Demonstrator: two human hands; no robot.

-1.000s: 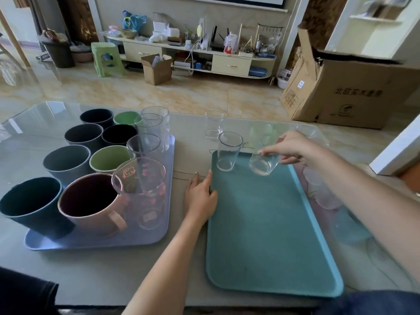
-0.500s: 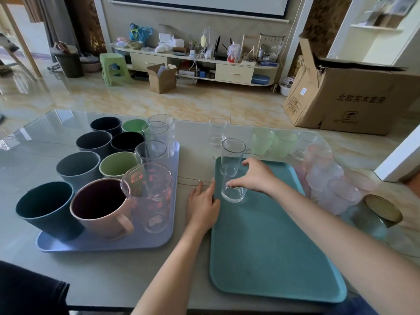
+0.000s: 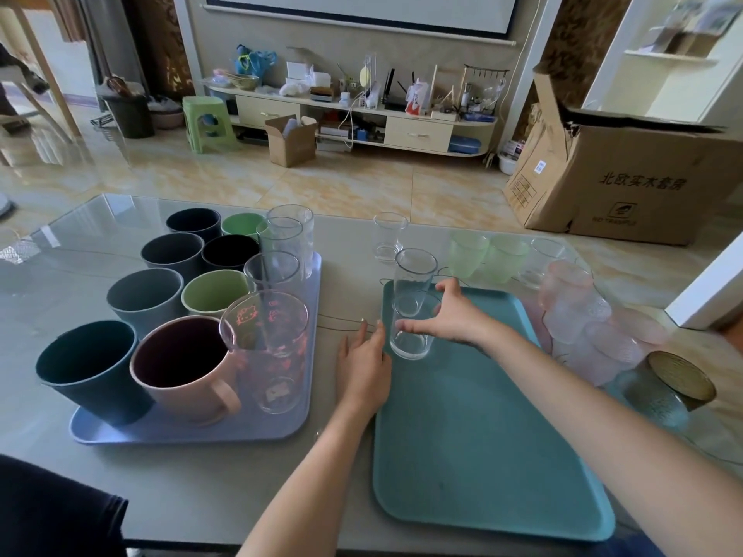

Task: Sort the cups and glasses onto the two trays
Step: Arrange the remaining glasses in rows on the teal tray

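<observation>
On the teal tray (image 3: 482, 436), my right hand (image 3: 454, 321) holds a small clear glass (image 3: 410, 343) standing near the tray's far left corner, thumb across its front and index finger raised behind it. A taller clear glass (image 3: 416, 275) stands just behind it on the same tray. My left hand (image 3: 364, 367) lies flat on the table, fingertips against the teal tray's left edge. The lavender tray (image 3: 193, 432) at left carries several coloured cups, a pink mug (image 3: 185, 363), a printed glass jug (image 3: 269, 347) and tall clear glasses (image 3: 281, 243).
Loose on the glass-topped table: one clear glass (image 3: 388, 237) behind the teal tray, green glasses (image 3: 466, 253), several pink glasses (image 3: 571, 291) to the right, and a gold-rimmed grey glass (image 3: 675, 391). A cardboard box (image 3: 627, 182) stands on the floor beyond.
My right hand carried the small clear glass leftward and down onto the teal tray, in front of the taller glass. My left hand stayed at the tray's edge.
</observation>
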